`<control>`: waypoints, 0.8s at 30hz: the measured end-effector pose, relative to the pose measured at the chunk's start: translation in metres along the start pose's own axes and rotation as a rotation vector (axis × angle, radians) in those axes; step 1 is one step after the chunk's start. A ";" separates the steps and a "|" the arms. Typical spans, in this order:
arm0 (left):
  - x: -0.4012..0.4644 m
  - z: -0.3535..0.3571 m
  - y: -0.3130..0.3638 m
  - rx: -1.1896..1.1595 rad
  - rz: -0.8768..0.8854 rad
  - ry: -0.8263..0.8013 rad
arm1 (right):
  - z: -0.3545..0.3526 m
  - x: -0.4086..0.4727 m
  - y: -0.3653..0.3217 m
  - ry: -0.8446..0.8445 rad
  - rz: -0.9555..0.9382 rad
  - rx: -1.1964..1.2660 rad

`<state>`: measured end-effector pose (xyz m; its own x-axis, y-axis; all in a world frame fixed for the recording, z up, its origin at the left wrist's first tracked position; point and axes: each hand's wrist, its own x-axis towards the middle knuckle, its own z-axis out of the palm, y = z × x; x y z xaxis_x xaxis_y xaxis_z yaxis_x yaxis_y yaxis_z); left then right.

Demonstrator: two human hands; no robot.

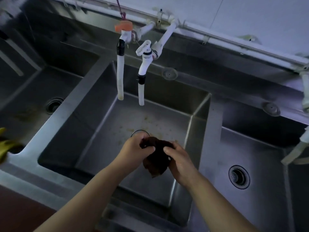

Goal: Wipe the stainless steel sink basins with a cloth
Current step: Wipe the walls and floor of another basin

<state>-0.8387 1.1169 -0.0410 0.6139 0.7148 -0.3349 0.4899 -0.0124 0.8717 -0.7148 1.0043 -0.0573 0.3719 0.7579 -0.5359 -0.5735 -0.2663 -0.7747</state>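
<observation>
Cloth point(157, 158), dark, is being held bunched above the middle basin point(107, 124) floor | is being grasped by left hand point(133, 146) and right hand point(179, 162), fingers curled round it | drain ring point(139, 132) is being partly hidden behind the hands | two white tap hoses point(120, 76) are hanging over the basin

Dim bluish light; a pale wall point(250, 15) fills the upper right, white pipes point(217, 37) running along its foot
</observation>
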 end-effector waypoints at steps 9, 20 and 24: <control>0.057 0.008 -0.048 0.390 -0.056 0.016 | -0.007 0.049 0.006 0.296 -0.036 -0.927; 0.064 0.042 -0.125 0.545 -0.238 -0.683 | -0.017 0.039 0.071 0.222 0.387 -1.523; 0.078 0.056 -0.140 0.589 -0.189 -0.633 | -0.019 0.052 0.090 0.337 0.364 -1.572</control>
<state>-0.8250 1.1351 -0.2087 0.6324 0.2221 -0.7421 0.7498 -0.4163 0.5144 -0.7329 1.0080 -0.1613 0.6442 0.4246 -0.6362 0.5170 -0.8547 -0.0469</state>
